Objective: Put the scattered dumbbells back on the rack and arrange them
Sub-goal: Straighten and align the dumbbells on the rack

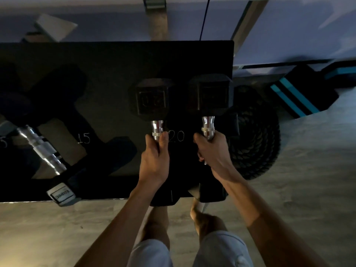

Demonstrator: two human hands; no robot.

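Now, from the head camera: your left hand (154, 160) has its fingers wrapped round the chrome handle of the left dumbbell (152, 99), and your right hand (215, 155) grips the right dumbbell (211, 95) likewise. Both sit side by side over the right end of the black rack (115, 60), flanking the chalked 20 (177, 136). A third dumbbell (41, 149) lies askew further left.

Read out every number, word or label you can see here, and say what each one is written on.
"15": white handwriting on the rack, beside the slanted dumbbell.
"20": white handwriting on the rack, between the left hand and right hand.
"5": on the rack at the frame's left edge, possibly cut off.
Embossed number on the left hand's dumbbell: too dim to read.
White label on the slanted dumbbell's end: blurred, unreadable.
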